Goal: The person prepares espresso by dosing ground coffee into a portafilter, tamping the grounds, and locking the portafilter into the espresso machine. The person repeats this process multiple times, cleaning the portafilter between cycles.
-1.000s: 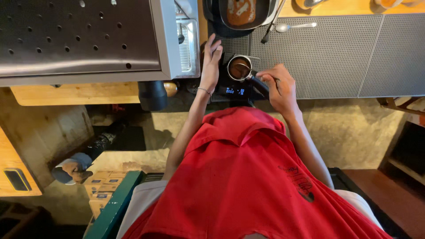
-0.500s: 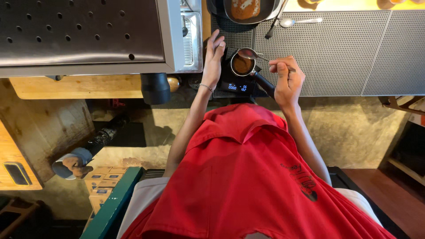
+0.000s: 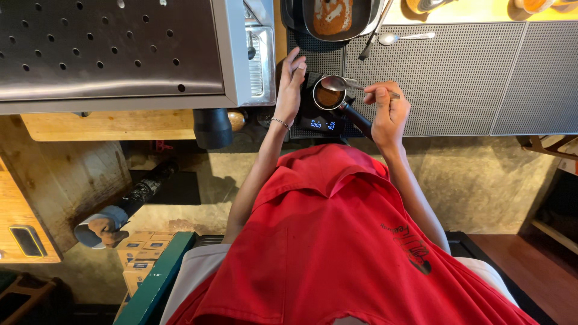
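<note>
The small metal cup of brown coffee powder sits on the black scale. The spoon hangs over it, pinched in the right hand. The left hand rests flat beside the cup, holding nothing.

left hand flat, right hand pinching

Steel machine; grey mats; cardboard boxes.

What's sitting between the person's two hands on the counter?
In the head view, a portafilter basket of brown coffee grounds sits on a small scale, between the left hand and right hand.
</note>
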